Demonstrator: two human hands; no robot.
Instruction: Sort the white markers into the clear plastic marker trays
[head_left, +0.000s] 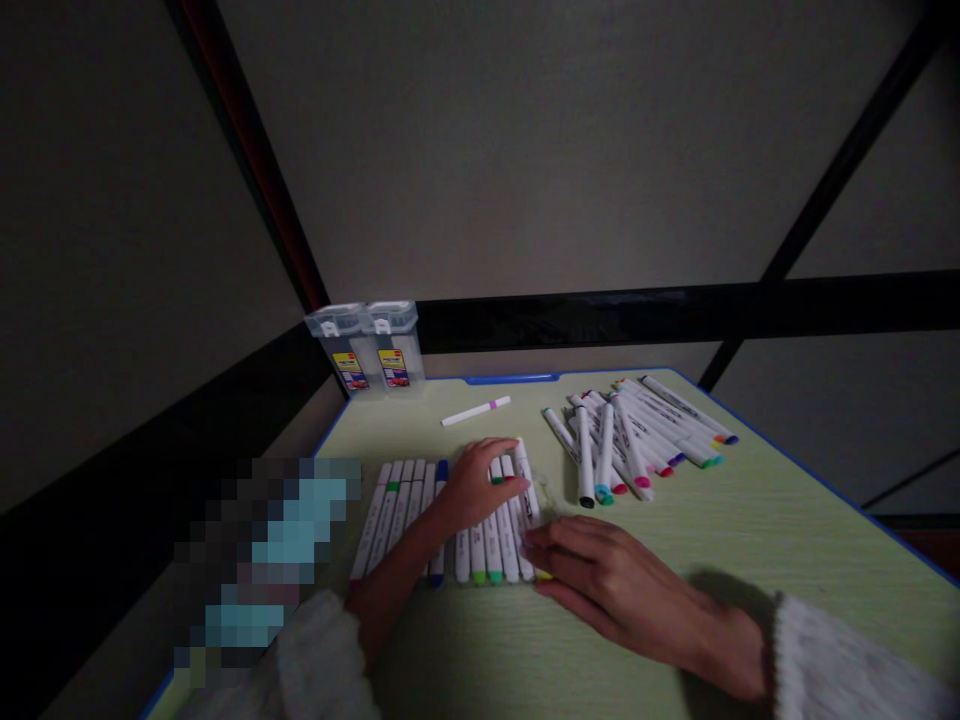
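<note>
Several white markers (405, 515) lie side by side in a row, in what looks like a clear holder with a see-through edge (551, 495). At the row's right end is a marker (525, 475) with a yellow lower tip. My left hand (476, 485) reaches over the row, with its thumb and index finger closed about the upper part of that marker. My right hand (607, 575) comes from the right, its bent fingers closed at the marker's lower end. The left hand hides the middle of the row.
A loose pile of markers (630, 435) with coloured ends lies at the back right of the table (450, 650). One marker with a purple band (472, 411) lies alone behind the row. Two clear lidded boxes (364, 350) stand at the back left corner by the wall.
</note>
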